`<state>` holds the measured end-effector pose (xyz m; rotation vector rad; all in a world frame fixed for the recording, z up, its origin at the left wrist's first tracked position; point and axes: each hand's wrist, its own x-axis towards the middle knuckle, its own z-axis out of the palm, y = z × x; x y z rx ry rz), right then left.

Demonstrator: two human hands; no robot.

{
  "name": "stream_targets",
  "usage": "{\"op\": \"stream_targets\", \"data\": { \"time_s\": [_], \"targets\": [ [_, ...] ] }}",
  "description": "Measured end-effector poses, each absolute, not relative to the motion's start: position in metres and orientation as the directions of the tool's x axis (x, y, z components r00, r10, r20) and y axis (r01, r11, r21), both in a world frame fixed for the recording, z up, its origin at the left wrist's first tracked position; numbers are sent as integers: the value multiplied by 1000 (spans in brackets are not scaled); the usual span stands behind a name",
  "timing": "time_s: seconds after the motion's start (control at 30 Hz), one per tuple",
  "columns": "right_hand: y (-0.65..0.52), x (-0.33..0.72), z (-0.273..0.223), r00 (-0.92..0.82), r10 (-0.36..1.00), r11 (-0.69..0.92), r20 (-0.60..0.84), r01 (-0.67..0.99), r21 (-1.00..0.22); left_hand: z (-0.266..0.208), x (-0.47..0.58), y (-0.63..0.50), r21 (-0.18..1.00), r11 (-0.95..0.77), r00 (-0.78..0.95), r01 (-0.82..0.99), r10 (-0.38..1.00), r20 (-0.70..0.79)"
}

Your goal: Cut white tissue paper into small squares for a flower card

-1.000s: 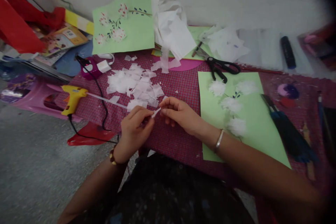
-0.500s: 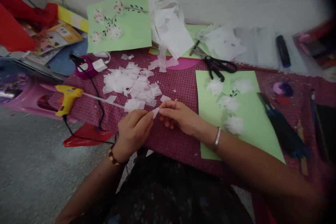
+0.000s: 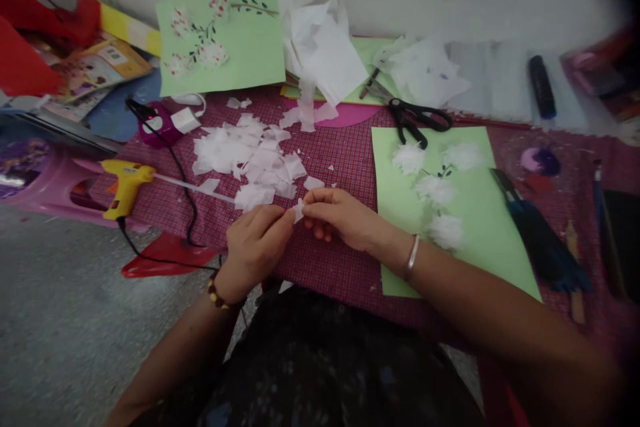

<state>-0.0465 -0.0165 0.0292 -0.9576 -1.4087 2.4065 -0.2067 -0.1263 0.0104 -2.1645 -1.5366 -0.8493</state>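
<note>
A small piece of white tissue paper [image 3: 299, 211] is pinched between my two hands above the table's front edge. My left hand [image 3: 257, 240] grips it from the left with thumb and fingers, and my right hand [image 3: 340, 217] pinches its other side between thumb and index finger. Just beyond the hands lies a loose pile of white tissue pieces [image 3: 250, 153]. To the right, a green sheet [image 3: 400, 240] bears several fluffy white paper flowers [image 3: 435, 191] and small dark painted leaves. Black-handled scissors [image 3: 417, 117] rest across that sheet's top edge.
A yellow glue gun [image 3: 125, 183] with a long glue stick and black cord lies at the left. Behind stands a green card [image 3: 230, 33] with red-dotted flowers. A purple power adapter [image 3: 159, 123], white paper strips [image 3: 325, 47], a black marker [image 3: 541, 87] and a dark-blue brush [image 3: 543, 240] lie around.
The tissue piece between my fingers has turned and shows a more upright, crumpled shape. My hands stay nearly in place, and the view has shifted slightly.
</note>
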Motion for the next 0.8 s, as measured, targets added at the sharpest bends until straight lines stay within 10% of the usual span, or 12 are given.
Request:
{"op": "stream_targets", "data": {
  "time_s": [0.27, 0.4, 0.8],
  "targets": [
    [-16, -47, 31, -752, 495, -516, -436, 149, -843, 31, -202, -127, 381, -216, -100, 899, 746, 659],
    [-16, -46, 31, -766, 494, -476, -410, 156, -865, 41, -194, -127, 640, -149, -190, 754, 883, 430],
    [-18, -45, 33, -780, 506, -309, -369, 236, -921, 33, -195, -124, 900, 47, -256, 434, 964, 73]
  ]
}}
